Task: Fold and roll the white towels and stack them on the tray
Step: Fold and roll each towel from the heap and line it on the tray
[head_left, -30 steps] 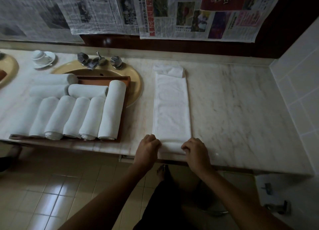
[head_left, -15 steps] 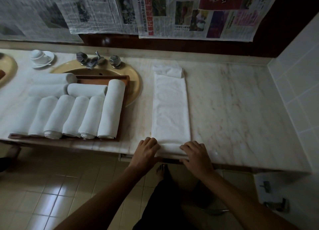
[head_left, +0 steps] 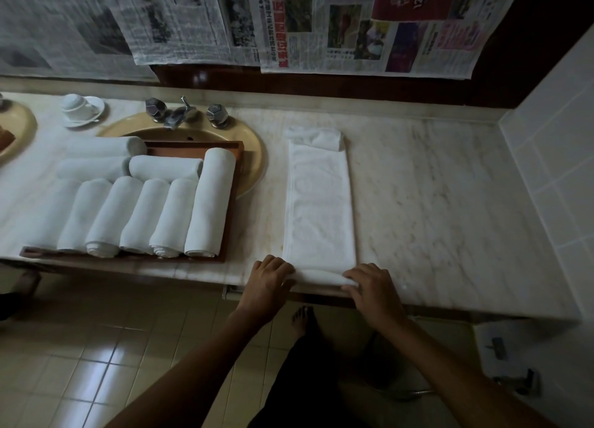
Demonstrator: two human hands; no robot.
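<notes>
Towel-rolling had just begun at the near edge of the marble worktop (head_left: 450,209): my fingers (head_left: 348,284) were curled over a first thin turn of the folded white towel (head_left: 318,209), gripping it at both ends. My left hand (head_left: 268,281) pinned the left end of the roll and my right hand (head_left: 373,291) the right end, knuckles up, thumbs hidden beneath. Beyond the fingers, the towel lay flat as a long narrow strip running away from me, its far end touching a small bunched towel (head_left: 316,138) near the back wall.

To do this step well, I judged that both hands had to advance together so the roll stayed square to the strip's long edges; one hand leading would cone it. I reckoned steady downward pressure and a tight core mattered most now, since a loose first turn would slacken every later one. The strip's edges looked straight, so no re-folding seemed needed.

Further left, the wooden tray (head_left: 231,202) sat partly over the yellow sink (head_left: 254,157), already carrying a row of rolled towels (head_left: 167,215) with more laid crosswise behind them. A cup and saucer (head_left: 82,109) stood beside the taps (head_left: 184,114), and newspaper sheets (head_left: 353,22) covered the wall above.
</notes>
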